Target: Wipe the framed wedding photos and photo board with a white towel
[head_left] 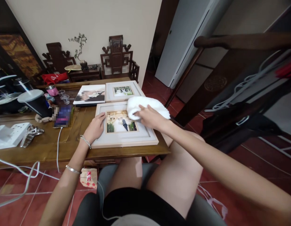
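A picture frame (pixel 145 136) with a pale mat and a wedding photo lies flat near the front right corner of the wooden table. My left hand (pixel 95 128) grips its left edge, fingers resting on the border. In my right hand (pixel 150 117) is a folded, fluffy white towel (pixel 142 103), pressed onto the upper right part of the frame. The towel hides that corner and extends past the frame's right side. Just behind lies a second picture frame (pixel 138 91) with a smaller photo, and left of it a white-edged photo album or panel (pixel 88 94).
On the table (pixel 77 147)'s left side are a black lidded cup (pixel 37 102), a phone (pixel 62 116) on a white cable, a power strip (pixel 17 133), a pink jar (pixel 51 90) and small clear cups (pixel 64 98). A wooden chair (pixel 117 59) stands behind. A paper bag (pixel 88 178) is below.
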Tool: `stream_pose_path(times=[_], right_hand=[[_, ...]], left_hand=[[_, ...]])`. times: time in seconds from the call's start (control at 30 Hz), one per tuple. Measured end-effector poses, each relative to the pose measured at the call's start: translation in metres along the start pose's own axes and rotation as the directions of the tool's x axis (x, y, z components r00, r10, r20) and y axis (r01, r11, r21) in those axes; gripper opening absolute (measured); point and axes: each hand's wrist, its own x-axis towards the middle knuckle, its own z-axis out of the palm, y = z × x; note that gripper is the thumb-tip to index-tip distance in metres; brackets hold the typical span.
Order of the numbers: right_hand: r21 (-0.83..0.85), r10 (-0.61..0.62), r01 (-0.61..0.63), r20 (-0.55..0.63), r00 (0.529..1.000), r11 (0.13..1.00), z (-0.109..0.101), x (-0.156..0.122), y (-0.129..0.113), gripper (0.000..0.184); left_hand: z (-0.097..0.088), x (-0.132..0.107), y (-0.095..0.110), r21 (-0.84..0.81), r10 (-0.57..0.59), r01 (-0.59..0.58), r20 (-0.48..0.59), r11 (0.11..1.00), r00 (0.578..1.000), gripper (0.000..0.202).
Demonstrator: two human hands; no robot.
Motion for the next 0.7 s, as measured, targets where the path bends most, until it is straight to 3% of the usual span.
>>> stream_pose_path(times=[0.1, 0.17, 0.33, 0.43, 0.5, 0.6, 0.7], right_hand=[[-0.036, -0.03, 0.028, -0.066, 0.997, 0.999, 0.006, 0.02, 0.006, 0.055], [-0.043, -0.067, 0.064, -0.075, 0.995, 0.997, 0.007, 0.017, 0.006, 0.055], [0.018, -0.145, 0.145, -0.014, 0.989, 0.989, -0.001, -0.039, -0.015, 0.055], [0.113, -0.198, 0.19, 0.07, 0.978, 0.975, -0.017, -0.073, -0.026, 0.056], [0.191, -0.212, 0.186, 0.123, 0.97, 0.964, -0.029, -0.082, -0.027, 0.058], [0.228, -0.124, 0.106, 0.064, 0.99, 0.968, -0.042, -0.067, -0.022, 0.064], [0.141, 0.029, -0.007, -0.151, 0.988, 0.99, -0.041, -0.025, -0.016, 0.065]], left_hand=[[0.0, -0.001, 0.001, -0.008, -0.014, 0.014, -0.011, 1.0, 1.0, 0.05], [0.0, -0.001, 0.002, -0.015, -0.032, 0.032, -0.018, 0.999, 0.999, 0.048], [-0.002, -0.003, 0.007, -0.022, -0.074, 0.074, 0.006, 0.997, 0.997, 0.045], [-0.002, -0.003, 0.008, -0.021, -0.081, 0.082, 0.006, 0.996, 0.997, 0.045], [-0.001, -0.003, 0.007, -0.009, -0.081, 0.081, 0.01, 0.997, 0.997, 0.045], [0.001, -0.003, 0.005, -0.006, -0.093, 0.093, 0.01, 0.996, 0.996, 0.046], [0.003, -0.003, 0.002, -0.022, -0.107, 0.106, -0.02, 0.994, 0.994, 0.044]])
